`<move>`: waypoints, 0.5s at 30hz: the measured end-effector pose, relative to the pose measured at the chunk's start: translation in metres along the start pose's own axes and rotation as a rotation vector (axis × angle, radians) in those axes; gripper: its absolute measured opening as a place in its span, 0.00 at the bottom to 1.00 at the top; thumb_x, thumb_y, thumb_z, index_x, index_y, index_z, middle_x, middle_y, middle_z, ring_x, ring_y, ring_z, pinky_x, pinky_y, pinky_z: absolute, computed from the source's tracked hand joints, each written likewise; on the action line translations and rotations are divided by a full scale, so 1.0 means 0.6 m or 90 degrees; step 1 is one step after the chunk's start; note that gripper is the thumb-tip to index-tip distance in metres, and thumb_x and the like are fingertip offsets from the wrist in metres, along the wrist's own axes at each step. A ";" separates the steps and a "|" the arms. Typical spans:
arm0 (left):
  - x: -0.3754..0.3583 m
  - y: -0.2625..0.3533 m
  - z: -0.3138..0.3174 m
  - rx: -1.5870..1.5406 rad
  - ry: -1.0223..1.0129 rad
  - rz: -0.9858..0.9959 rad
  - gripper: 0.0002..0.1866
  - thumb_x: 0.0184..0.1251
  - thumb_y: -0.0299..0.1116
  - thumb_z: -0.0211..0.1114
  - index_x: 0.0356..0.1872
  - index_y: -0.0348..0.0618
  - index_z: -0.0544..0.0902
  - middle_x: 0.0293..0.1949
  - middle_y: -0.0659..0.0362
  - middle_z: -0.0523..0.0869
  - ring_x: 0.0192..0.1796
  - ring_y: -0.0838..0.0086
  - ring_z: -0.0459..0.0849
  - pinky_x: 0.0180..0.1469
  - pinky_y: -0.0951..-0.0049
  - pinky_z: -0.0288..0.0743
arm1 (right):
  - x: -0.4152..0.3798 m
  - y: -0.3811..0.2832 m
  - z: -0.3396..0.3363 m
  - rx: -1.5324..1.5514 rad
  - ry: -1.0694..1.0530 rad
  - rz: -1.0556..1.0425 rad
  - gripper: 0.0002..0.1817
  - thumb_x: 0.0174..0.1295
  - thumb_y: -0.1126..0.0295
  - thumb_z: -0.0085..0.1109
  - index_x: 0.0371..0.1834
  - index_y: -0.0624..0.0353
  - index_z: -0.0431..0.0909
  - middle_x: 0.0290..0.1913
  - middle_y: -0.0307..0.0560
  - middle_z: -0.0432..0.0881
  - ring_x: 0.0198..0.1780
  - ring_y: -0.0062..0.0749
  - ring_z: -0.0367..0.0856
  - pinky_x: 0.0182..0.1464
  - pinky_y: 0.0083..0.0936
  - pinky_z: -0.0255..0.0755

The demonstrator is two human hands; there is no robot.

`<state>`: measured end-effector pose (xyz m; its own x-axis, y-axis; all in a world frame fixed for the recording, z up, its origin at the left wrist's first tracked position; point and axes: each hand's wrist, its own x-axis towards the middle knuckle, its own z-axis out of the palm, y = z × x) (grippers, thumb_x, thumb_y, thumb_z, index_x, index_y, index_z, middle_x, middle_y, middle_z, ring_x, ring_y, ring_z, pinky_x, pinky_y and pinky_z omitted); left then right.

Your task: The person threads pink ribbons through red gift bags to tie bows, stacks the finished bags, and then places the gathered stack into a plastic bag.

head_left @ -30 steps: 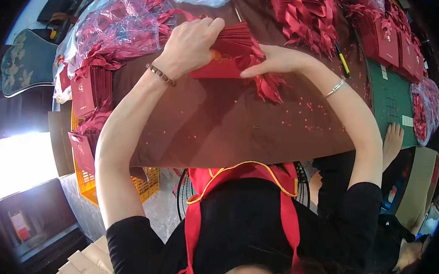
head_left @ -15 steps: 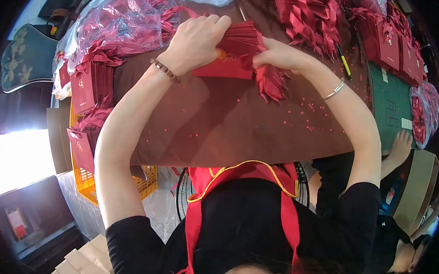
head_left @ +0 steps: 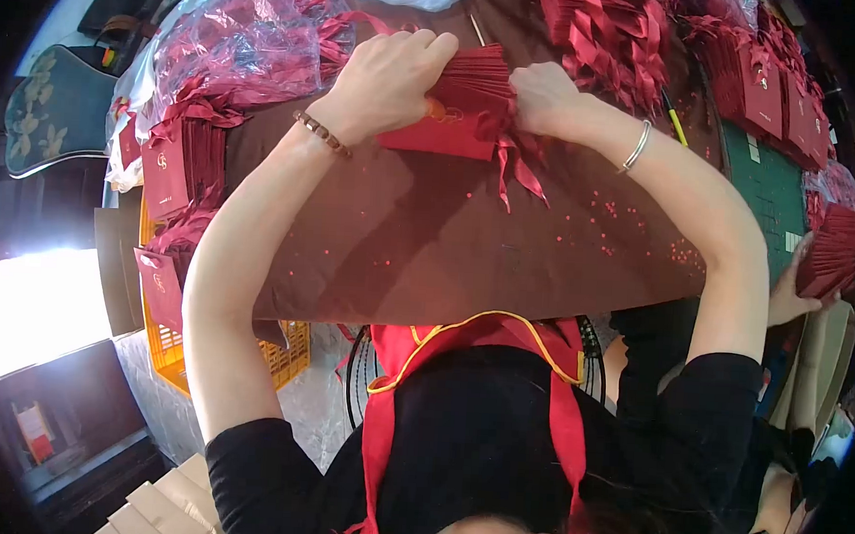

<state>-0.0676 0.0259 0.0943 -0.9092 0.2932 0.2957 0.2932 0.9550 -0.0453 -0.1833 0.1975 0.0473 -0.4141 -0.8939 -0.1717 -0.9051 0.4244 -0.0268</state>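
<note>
Toward the far edge of the table (head_left: 428,248), about midway along it, a stack (head_left: 455,109) of flat red paper pieces stands on its long edge. The left hand (head_left: 384,81) is clamped over one end, fingers curled across the top and the thumb side pressed to the near face. The right hand (head_left: 543,94) is closed on the other end, where the ribbons (head_left: 515,170) hang out and trail onto the table.

The stack is probably light, and stiff only while squeezed. Its sheets look smooth, so they would likely fan or slide if pressure eased. Holding both ends, across the full thickness, seems safest. The ribbons are soft and give no real hold.

A clear bag (head_left: 236,44) of more red pieces lies at the far left corner. A pen (head_left: 674,120) and a green mat (head_left: 765,188) lie to the right. At the right edge another person's hand (head_left: 784,295) grips a second bundle (head_left: 834,250).
</note>
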 end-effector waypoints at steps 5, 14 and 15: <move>0.002 -0.001 0.007 0.012 0.010 0.000 0.15 0.44 0.27 0.64 0.33 0.41 0.68 0.28 0.53 0.77 0.34 0.55 0.80 0.33 0.58 0.74 | 0.013 0.017 0.031 -0.113 0.144 -0.067 0.07 0.39 0.69 0.61 0.18 0.60 0.79 0.23 0.52 0.80 0.28 0.43 0.82 0.29 0.34 0.72; 0.000 0.007 0.004 0.010 0.034 -0.018 0.13 0.45 0.25 0.62 0.32 0.41 0.69 0.28 0.53 0.77 0.33 0.55 0.80 0.34 0.59 0.75 | 0.000 0.038 0.005 -0.045 -0.098 -0.031 0.39 0.42 0.65 0.65 0.63 0.57 0.62 0.70 0.45 0.55 0.69 0.39 0.56 0.62 0.45 0.57; -0.001 0.007 0.005 0.010 0.032 -0.020 0.13 0.45 0.26 0.62 0.32 0.40 0.69 0.28 0.53 0.77 0.34 0.55 0.80 0.34 0.59 0.75 | -0.016 0.047 0.006 -0.042 -0.069 -0.020 0.50 0.40 0.62 0.69 0.70 0.54 0.53 0.71 0.46 0.52 0.69 0.41 0.56 0.63 0.47 0.55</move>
<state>-0.0668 0.0297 0.0913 -0.9015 0.2613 0.3451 0.2602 0.9642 -0.0505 -0.2048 0.2185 0.0445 -0.3761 -0.8840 -0.2776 -0.9232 0.3830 0.0309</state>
